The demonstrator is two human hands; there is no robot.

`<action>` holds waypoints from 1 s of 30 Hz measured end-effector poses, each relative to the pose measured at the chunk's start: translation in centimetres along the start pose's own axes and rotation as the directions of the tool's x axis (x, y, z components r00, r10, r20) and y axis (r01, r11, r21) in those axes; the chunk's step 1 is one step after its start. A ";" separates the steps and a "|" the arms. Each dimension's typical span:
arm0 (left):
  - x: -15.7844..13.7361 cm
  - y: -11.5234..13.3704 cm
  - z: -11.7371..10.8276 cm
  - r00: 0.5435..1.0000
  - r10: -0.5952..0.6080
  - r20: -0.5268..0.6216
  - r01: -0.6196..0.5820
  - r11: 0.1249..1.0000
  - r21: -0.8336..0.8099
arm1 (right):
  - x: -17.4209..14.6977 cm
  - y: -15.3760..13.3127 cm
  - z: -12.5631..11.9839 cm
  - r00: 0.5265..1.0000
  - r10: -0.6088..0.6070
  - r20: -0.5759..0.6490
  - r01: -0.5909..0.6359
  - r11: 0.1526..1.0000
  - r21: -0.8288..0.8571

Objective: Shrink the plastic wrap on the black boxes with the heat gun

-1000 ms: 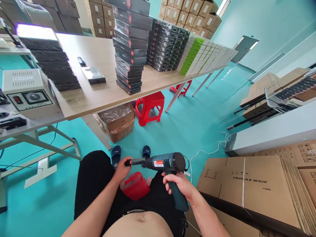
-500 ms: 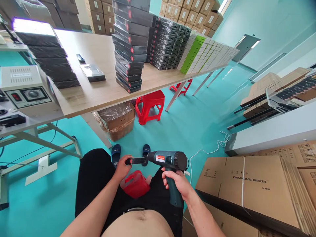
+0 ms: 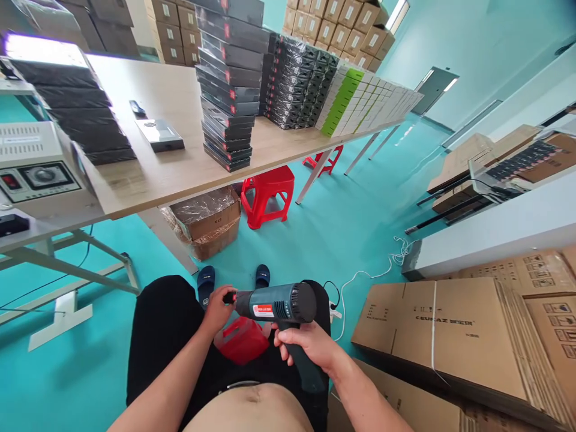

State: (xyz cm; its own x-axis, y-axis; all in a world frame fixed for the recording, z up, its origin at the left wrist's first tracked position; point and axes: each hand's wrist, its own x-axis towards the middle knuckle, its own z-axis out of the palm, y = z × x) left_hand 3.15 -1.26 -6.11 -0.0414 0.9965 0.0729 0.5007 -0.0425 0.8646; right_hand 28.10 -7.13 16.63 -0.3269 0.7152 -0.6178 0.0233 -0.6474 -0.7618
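My right hand [image 3: 302, 343] is wrapped round the handle of a dark teal heat gun [image 3: 279, 302], its nozzle pointing left. In front of the nozzle, my left hand [image 3: 219, 307] grips a small black box [image 3: 230, 297] with a bit of red on it. Most of that box is hidden behind the nozzle and my fingers. Below the heat gun, between my legs, a red plastic container [image 3: 242, 340] is partly covered by my arm.
A wooden table [image 3: 153, 174] bears a tall stack of black boxes [image 3: 231, 90], wrapped packs and white-green boxes. A red stool [image 3: 269, 195] and a wrapped carton [image 3: 211, 222] stand beneath. Flattened cartons [image 3: 418, 330] lie at right, near a white cable [image 3: 360, 275]. A control unit [image 3: 40, 174] sits left.
The heat gun has moved left, its nozzle now over the small black box, which showed more of its length before. My view has shifted slightly to the right.
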 end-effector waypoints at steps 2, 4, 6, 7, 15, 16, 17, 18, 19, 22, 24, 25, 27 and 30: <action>0.1 0.0 0.0 1.000 0.012 0.004 -0.012 1.000 -0.010 | -0.1 0.0 -0.3 0.999 -0.022 -0.050 0.023 0.999 0.030; 0.1 0.2 0.0 0.999 0.037 0.013 -0.037 0.999 0.003 | 0.0 -0.1 -0.6 0.988 -0.036 -0.148 0.043 0.998 0.041; 0.0 0.4 0.0 0.999 0.046 0.012 -0.047 0.998 0.042 | 0.0 -0.2 -0.9 0.988 -0.021 -0.154 0.026 0.999 0.035; 0.0 0.6 0.0 0.999 0.045 0.010 -0.046 0.997 0.064 | 0.0 -0.2 -0.9 0.993 -0.008 -0.118 0.011 1.000 0.023; -0.2 1.4 -0.3 0.999 -0.014 0.036 0.010 0.993 0.121 | 0.5 -0.4 0.2 0.991 -0.002 -0.135 0.000 1.000 -0.015; -0.2 1.3 -0.4 0.999 -0.025 0.030 0.023 0.997 0.080 | 0.5 -0.4 0.1 0.988 -0.012 -0.154 0.014 1.000 0.015; -0.1 1.1 -0.4 0.999 -0.044 0.020 0.043 0.999 0.022 | 0.5 -0.3 -0.2 0.985 -0.021 -0.172 0.032 0.998 0.057; 0.0 0.8 -0.5 0.997 -0.072 0.011 0.072 0.996 -0.048 | 0.4 -0.2 -0.7 0.980 -0.027 -0.197 0.049 0.993 0.107; 0.0 0.6 -0.5 0.994 -0.108 0.004 0.108 0.987 -0.122 | 0.3 -0.1 -1.2 0.973 -0.027 -0.230 0.064 0.986 0.157; 0.2 0.3 -0.4 0.975 -0.220 0.008 0.214 0.938 -0.273 | -0.1 0.7 -3.1 0.945 0.004 -0.326 0.085 0.963 0.257; 0.2 0.4 -0.3 0.969 -0.245 0.026 0.242 0.921 -0.304 | -0.5 1.4 -4.2 0.936 0.029 -0.352 0.077 0.955 0.285; 0.2 0.5 -0.3 0.969 -0.247 0.032 0.244 0.918 -0.313 | -0.7 1.8 -4.7 0.937 0.041 -0.347 0.068 0.953 0.295; 0.2 0.7 -0.3 0.968 -0.247 0.038 0.246 0.911 -0.330 | -1.2 2.5 -5.4 0.945 0.061 -0.322 0.046 0.948 0.314; 0.2 0.9 -0.3 0.966 -0.256 0.047 0.256 0.904 -0.343 | -1.5 3.2 -5.6 0.951 0.076 -0.301 0.027 0.945 0.326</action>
State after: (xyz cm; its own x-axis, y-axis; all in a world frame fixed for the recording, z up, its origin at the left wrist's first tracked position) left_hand 3.28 -1.10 -5.18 -0.1272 0.9764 -0.1744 0.1455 0.1923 0.9705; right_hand 33.94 -8.84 14.03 -0.0246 0.7097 -0.7041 -0.2944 -0.6782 -0.6733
